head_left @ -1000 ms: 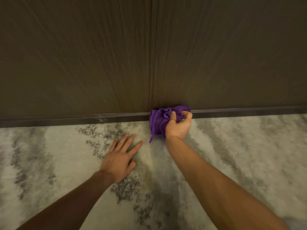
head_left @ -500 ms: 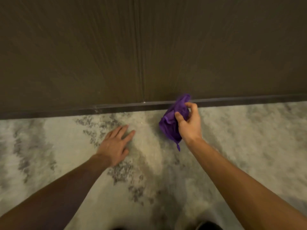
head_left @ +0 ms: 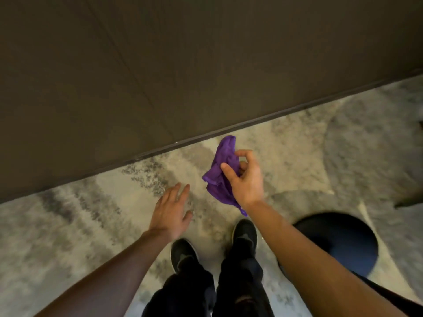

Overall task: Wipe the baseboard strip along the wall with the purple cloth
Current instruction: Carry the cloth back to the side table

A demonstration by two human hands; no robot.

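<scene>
Dark brown wood-grain wall panels point(head_left: 160, 65) fill the upper half of the view, meeting a mottled grey-and-beige carpet floor point(head_left: 68, 225) along a thin dark baseboard strip point(head_left: 251, 121) that runs diagonally, lower left to upper right. Person stands, both black shoes point(head_left: 183, 253) visible below, dark trousers. Round dark blue object point(head_left: 338, 243) sits on the floor to the right, identity unclear.

Right hand point(head_left: 246, 179) holds the crumpled purple microfibre cloth point(head_left: 220, 172) in the air above the carpet, clear of the baseboard strip; the cloth's top edge comes near the strip in view but does not look pressed to it. Grip: thumb across the front of the bunch, fingers curled behind, closed on the cloth. A tail hangs loose below the wrist. Left hand point(head_left: 170, 211) is flat, fingers spread, holding nothing; whether it touches the carpet or hovers, cannot tell.

Handling judgement: cloth is light, soft, limp, no risk of damage, will not slip on skin but will flop and unfold if pinched at one corner. Best held as a wad in the palm with a padded face outward, so the fingers can press that face along the strip's narrow top edge. Loose tail may drag on carpet; tucking it in would help.

Wiping contact is not happening at this moment.
</scene>
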